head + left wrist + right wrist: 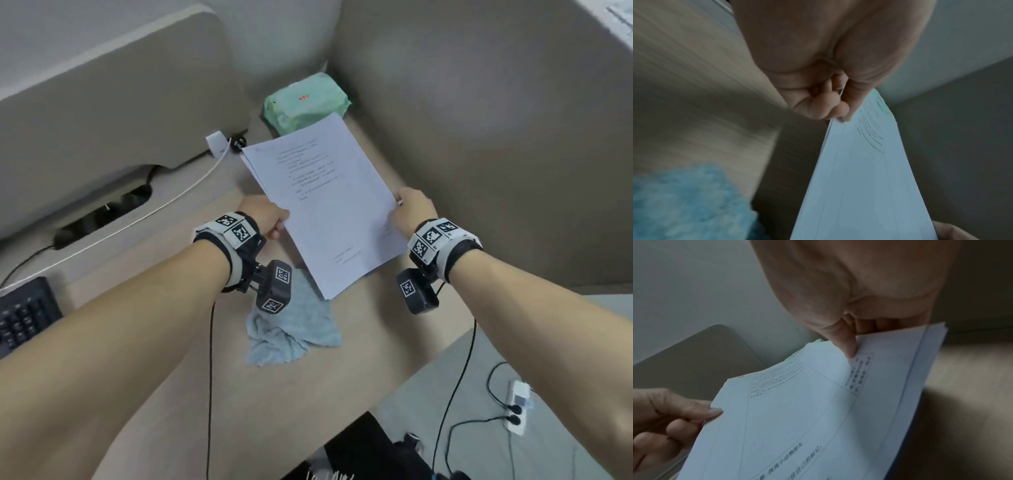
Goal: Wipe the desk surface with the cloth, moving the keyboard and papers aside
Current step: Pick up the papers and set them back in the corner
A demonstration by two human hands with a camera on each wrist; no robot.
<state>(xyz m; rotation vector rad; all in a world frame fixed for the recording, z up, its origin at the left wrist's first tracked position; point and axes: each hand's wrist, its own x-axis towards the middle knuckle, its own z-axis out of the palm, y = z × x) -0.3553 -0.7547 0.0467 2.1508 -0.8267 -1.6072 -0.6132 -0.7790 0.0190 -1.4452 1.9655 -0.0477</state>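
I've got both hands on the stack of printed papers [323,202], lifted off the desk [191,359] and tilted. My left hand [265,219] pinches the stack's left edge, thumb on top, fingers [818,107] curled under. My right hand [409,214] grips the right edge the same way: the thumb [846,344] presses the top sheet, the other fingers are tucked beneath. Neither hand is loose; both clamp the paper. The sheets are slightly fanned at the far corner.

The light blue cloth [291,329] lies crumpled on the desk, below the papers' near corner and under my left wrist, touched by neither hand. The black keyboard [24,315] sits at the far left edge of the head view, well apart from the papers.

A green soft pack [305,102], likely wipes or tissues, rests in the back corner of the desk, just beyond the papers' far edge. Beige partition panels [479,120] close off the back and right side. A white cable [144,216] runs along the back left, near a dark cable slot [102,216]. On the floor at the lower right there's a white power strip [519,407] with black leads plugged in.
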